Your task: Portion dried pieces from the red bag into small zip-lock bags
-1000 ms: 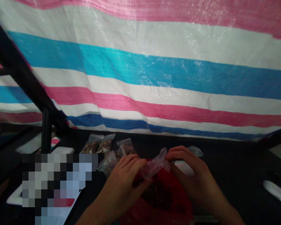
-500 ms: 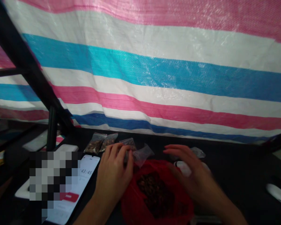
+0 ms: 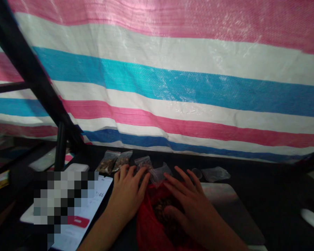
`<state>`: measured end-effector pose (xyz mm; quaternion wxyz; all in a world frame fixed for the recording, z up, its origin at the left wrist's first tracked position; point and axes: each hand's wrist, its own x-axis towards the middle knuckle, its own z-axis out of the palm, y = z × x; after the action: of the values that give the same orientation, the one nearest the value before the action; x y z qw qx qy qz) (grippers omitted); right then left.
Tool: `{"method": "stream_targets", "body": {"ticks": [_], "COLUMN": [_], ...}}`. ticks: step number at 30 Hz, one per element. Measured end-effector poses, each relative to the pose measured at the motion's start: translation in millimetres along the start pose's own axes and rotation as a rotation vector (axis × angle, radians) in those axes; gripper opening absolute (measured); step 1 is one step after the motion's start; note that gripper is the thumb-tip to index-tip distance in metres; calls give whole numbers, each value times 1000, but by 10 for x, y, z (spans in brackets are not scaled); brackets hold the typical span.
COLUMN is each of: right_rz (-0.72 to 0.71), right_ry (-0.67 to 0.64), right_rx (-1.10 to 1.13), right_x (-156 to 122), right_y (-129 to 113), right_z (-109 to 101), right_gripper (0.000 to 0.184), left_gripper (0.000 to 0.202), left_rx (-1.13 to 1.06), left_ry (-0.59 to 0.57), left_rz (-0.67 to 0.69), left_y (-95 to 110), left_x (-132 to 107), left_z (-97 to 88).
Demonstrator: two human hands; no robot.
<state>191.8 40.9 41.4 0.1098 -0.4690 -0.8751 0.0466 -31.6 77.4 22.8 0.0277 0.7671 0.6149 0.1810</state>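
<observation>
A red plastic bag (image 3: pixel 146 230) with brown pieces (image 3: pixel 161 205) inside lies open in front of me on the dark table. My right hand (image 3: pixel 191 209) rests over its mouth, fingers spread, thumb down among the brown pieces. My left hand (image 3: pixel 128 195) is beside the bag's left edge. Its fingertips pinch a small empty clear bag (image 3: pixel 161 171). Several small filled bags (image 3: pixel 112 162) lie just beyond my left hand.
A phone (image 3: pixel 81 216) with a lit screen lies at the left. A grey metal plate (image 3: pixel 230 205) sits right of the red bag, with empty clear bags (image 3: pixel 216 173) behind it. A striped tarp (image 3: pixel 172 87) hangs behind; a black frame post (image 3: pixel 60 146) stands left. A white object (image 3: pixel 312 218) lies far right.
Both hands held the clear bag above the red bag; my right hand let go and dropped into the red bag. My left hand carried the clear bag back and left.
</observation>
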Motion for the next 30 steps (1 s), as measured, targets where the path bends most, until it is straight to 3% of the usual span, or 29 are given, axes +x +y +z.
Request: {"method": "stream_targets", "body": {"ticks": [8,16,23,27,30], "right_rz": [-26,115,53,-3,-35], "right_ry": [44,180,284,320,380], "right_rx": [11,-41,-146,-168,-166], "right_x": [-17,-16,-17,-21,-22], "right_y": [20,86,55,-17,-39], "right_z": [54,86,94,42,1], "right_gripper": [50,44,39,35,36], "left_gripper": [36,41,40,40,37], "left_rx": [-165,-188,-313,-472,-583], "left_ry": [-62,-87,-90,-58,38], "left_rz": [-14,-25,29,-1,64], "left_y": [39,44,0,11,26], "left_x": [12,19,57,75,66], "left_z": [-25,-35,-10,-38,-120]}}
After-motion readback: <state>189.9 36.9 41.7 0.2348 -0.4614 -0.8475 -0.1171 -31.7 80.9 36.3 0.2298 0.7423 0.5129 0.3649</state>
